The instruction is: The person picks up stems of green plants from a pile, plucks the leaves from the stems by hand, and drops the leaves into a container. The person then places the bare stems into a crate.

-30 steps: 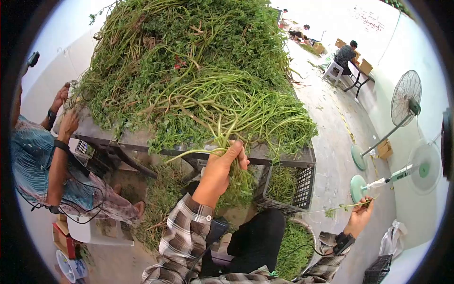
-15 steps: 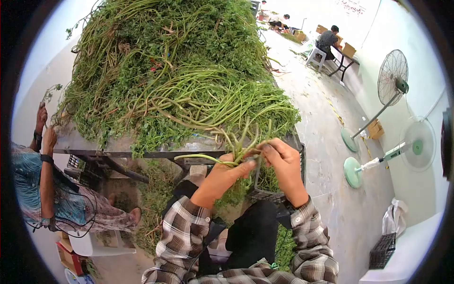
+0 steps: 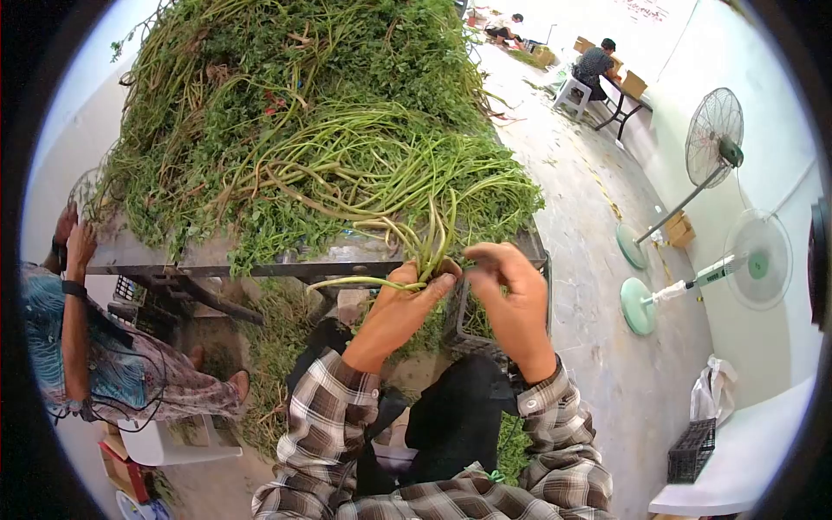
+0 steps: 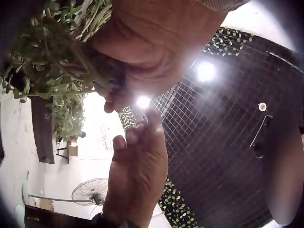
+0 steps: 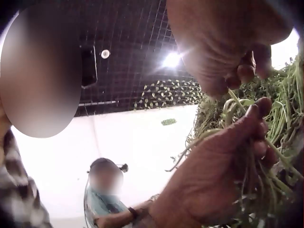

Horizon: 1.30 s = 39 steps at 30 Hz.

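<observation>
Since half a second ago your right hand [image 3: 511, 290] has closed in against the stem tops, and your left hand [image 3: 394, 312] has stayed wrapped round the bunch of green stems [image 3: 425, 260] at the near edge of the table [image 3: 260, 264], under the big heap of greens [image 3: 312, 130]. Your right fingertips [image 5: 244, 71] pinch at a single stem beside the left thumb. Keep the left grip firm and low, and draw one stem at a time so the bunch stays aligned.
</observation>
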{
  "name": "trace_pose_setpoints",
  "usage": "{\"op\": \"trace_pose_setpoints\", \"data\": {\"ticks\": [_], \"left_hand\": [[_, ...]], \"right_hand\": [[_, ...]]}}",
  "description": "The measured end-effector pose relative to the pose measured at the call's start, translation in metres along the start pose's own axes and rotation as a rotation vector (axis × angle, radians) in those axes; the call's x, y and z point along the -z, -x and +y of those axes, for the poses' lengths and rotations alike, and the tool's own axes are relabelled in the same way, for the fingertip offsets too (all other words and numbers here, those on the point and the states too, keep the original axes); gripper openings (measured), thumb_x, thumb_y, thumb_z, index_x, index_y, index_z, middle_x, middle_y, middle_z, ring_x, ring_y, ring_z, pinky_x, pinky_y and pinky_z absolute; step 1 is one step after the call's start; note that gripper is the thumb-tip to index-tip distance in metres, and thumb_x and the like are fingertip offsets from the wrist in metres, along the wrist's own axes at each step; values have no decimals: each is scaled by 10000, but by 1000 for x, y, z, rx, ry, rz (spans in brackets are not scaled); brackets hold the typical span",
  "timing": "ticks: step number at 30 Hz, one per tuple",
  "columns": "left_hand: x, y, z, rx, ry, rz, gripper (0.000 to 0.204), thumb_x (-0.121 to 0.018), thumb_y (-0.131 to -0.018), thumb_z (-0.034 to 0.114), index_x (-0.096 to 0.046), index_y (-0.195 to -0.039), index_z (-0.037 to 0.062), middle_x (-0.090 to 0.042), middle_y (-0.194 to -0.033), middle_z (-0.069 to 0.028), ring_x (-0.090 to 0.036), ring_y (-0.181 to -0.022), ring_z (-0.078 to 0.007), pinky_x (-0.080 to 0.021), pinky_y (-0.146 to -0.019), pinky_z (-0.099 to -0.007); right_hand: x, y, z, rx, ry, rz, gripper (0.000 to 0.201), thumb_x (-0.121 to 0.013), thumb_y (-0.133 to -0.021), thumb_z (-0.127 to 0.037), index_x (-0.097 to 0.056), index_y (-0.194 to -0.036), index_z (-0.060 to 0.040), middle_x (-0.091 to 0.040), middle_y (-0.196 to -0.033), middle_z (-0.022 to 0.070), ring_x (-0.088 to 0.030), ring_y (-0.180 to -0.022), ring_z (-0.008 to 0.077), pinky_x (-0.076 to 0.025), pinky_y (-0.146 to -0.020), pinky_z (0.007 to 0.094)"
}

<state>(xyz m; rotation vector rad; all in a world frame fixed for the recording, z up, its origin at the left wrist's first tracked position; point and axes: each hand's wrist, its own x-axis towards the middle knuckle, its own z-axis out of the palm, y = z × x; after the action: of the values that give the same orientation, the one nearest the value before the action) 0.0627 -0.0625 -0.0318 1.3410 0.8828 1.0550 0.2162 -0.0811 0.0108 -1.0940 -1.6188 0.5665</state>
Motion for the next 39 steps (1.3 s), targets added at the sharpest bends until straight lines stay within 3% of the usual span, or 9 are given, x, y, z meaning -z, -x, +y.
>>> {"op": "trace_pose_setpoints", "data": {"ticks": [3,7,10,14,17,21,28,31,39], "left_hand": [[-2,-1,-4,-102,124,-28,221,-544,-899,135,-543,-1076,3,-575,-920,-26,-510,-836,-92,-425,-720,-250],[-2,3,2,-155,-48,-60,255,-549,-894,128,-517,-1109,-4,-575,-937,-36,-514,-837,-100,-431,-729,-263],[0,2,0,-208,-181,-45,266,-564,-893,153,-527,-1107,1,-578,-913,-30,-505,-825,-100,-429,-715,-263],[6,-1,7,-113,33,87,199,-569,-892,194,-599,-958,9,-565,-830,-2,-493,-791,-88,-405,-684,-247],[17,-2,10,-63,229,257,236,-531,-916,255,-595,-903,28,-566,-801,-11,-501,-709,-109,-405,-684,-261],[27,-4,14,-106,422,389,250,-526,-922,288,-588,-879,50,-585,-802,-17,-532,-710,-106,-435,-658,-253],[33,-3,16,-96,526,388,260,-530,-918,307,-594,-906,56,-604,-804,-17,-574,-726,-87,-499,-641,-250],[31,-2,18,-93,529,395,243,-543,-913,254,-609,-934,21,-616,-872,-56,-587,-782,-136,-496,-692,-274],[26,-4,18,-140,489,351,265,-548,-909,279,-601,-943,21,-617,-859,-58,-600,-776,-150,-500,-697,-292]], "right_hand": [[-12,-3,-2,147,206,-138,275,-646,-731,-22,-595,-1001,-22,-548,-783,116,-534,-648,240,-452,-610,309],[-19,-4,12,223,181,-54,216,-631,-748,-26,-599,-961,-11,-577,-824,131,-574,-705,269,-461,-620,309],[-14,-7,17,37,21,-45,172,-611,-774,-32,-599,-943,-4,-579,-804,120,-574,-691,230,-460,-624,294],[5,-5,26,-176,-202,178,127,-562,-868,-106,-585,-929,4,-543,-723,5,-507,-634,87,-420,-569,234],[15,-1,35,-261,-378,144,156,-527,-911,-173,-587,-862,-37,-481,-645,-44,-379,-522,13,-303,-484,174],[9,10,40,-206,-127,-20,159,-532,-899,-164,-611,-876,-28,-490,-721,-29,-417,-604,48,-335,-552,189],[-14,11,26,-81,-115,-149,114,-558,-859,-77,-617,-922,-3,-512,-821,27,-475,-702,95,-390,-619,224],[-27,10,23,-117,-185,-163,144,-584,-844,-83,-605,-964,-5,-531,-860,40,-517,-742,118,-420,-640,244],[-47,5,21,-113,-163,-224,222,-648,-779,-96,-590,-967,6,-521,-847,43,-510,-721,129,-406,-615,245]]}}
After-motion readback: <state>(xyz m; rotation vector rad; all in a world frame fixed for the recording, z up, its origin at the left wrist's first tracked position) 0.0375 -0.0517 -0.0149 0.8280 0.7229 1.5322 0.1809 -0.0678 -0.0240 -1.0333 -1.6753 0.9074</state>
